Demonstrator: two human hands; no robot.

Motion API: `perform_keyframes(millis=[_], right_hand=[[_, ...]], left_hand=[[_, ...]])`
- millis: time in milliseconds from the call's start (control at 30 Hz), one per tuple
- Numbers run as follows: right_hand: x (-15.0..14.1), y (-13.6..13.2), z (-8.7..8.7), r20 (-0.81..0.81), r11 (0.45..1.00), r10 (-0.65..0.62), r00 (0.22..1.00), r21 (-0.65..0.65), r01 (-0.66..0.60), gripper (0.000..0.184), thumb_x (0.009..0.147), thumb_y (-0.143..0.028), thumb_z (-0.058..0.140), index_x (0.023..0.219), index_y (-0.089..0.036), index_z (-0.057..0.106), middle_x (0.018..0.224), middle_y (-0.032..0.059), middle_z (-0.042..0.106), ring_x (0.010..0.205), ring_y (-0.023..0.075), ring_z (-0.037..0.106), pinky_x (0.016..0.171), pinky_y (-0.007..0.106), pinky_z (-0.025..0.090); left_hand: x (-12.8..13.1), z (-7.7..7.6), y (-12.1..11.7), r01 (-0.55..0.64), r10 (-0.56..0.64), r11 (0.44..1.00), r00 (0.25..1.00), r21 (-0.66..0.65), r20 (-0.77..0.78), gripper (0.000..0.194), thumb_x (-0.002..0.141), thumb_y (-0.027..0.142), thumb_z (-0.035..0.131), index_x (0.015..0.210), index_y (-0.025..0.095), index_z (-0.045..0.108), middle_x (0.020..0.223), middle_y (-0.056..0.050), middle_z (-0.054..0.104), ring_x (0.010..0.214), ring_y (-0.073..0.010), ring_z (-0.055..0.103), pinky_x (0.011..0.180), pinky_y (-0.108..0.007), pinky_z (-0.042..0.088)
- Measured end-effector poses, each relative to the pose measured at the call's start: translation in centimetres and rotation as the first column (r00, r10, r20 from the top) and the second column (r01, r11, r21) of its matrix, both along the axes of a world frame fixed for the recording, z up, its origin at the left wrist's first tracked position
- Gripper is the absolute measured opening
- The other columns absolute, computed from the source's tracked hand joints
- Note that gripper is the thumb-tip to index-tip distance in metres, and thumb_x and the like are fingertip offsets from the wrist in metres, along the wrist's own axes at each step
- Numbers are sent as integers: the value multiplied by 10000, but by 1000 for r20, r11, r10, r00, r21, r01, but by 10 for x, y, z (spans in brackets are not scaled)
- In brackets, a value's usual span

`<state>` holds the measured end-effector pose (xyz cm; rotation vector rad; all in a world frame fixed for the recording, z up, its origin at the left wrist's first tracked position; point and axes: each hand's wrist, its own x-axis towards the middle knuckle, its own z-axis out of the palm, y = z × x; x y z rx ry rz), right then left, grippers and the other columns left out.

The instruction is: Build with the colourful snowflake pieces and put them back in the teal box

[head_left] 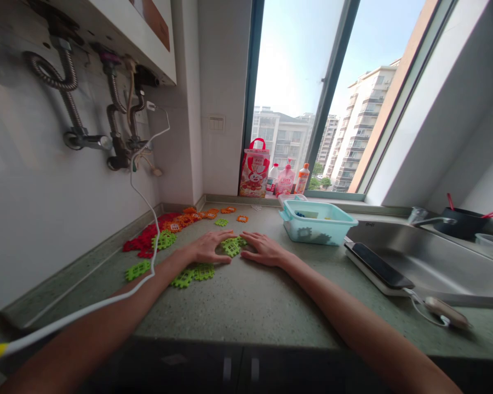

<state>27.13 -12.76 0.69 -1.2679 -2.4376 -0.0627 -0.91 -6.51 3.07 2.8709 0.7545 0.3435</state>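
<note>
Flat on the counter [238, 306], a few green square interlocking pieces [231, 247] lie between my two hands. My left hand [211, 246] rests at their left side, thumb and fingers spread apart. On their right side my right hand [263, 249] lies with its fingers stretched toward them. More green pieces [184, 278] sit by my left forearm, and another green piece [138, 270] is farther left. Red pieces [142, 238] are heaped by the wall, with orange pieces [181, 221] strung out behind them.
A light-blue plastic bin [318, 235] with some pieces inside stands right of my hands. Beyond it are a steel sink [435, 268] and a phone [380, 265] with its cable. A white cable [107, 300] crosses above my left forearm. Bottles [286, 178] line the windowsill.
</note>
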Motion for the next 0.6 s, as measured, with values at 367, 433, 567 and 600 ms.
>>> perform_keyframes(millis=[367, 433, 567, 600], right_hand=[[12, 3, 5, -85, 999, 15, 996, 35, -12, 291, 945, -382, 700, 1189, -229, 745, 1211, 113, 749, 1146, 271, 695, 1019, 405, 533], [14, 2, 8, -90, 998, -43, 995, 37, 46, 234, 938, -370, 712, 1118, -232, 766, 1113, 94, 772, 1046, 257, 721, 962, 380, 547], [5, -3, 11, -160, 986, -116, 980, 98, 133, 285, 954, -455, 702, 1138, -246, 758, 1112, 90, 761, 1024, 249, 714, 934, 363, 533], [-1, -5, 12, -188, 985, -109, 976, 110, 131, 304, 963, -472, 689, 1165, -252, 746, 1128, 88, 756, 1038, 246, 708, 940, 361, 527]], left_hand=[[-18, -8, 23, -379, 384, 921, 922, 92, -43, 1059, 780, 922, 491, 1613, 276, 387, 1658, -122, 378, 1517, -387, 335, 1245, -534, 222], [-20, -8, 24, -398, 405, 912, 912, 100, -63, 1039, 779, 935, 465, 1582, 277, 446, 1653, -127, 386, 1513, -393, 336, 1239, -556, 231], [-18, -8, 22, -391, 397, 916, 915, 86, -71, 1009, 780, 937, 460, 1566, 304, 476, 1655, -116, 385, 1514, -397, 333, 1232, -563, 246], [-17, -8, 21, -390, 395, 917, 916, 80, -68, 1002, 782, 935, 461, 1567, 314, 473, 1657, -109, 384, 1514, -399, 331, 1232, -561, 246]])
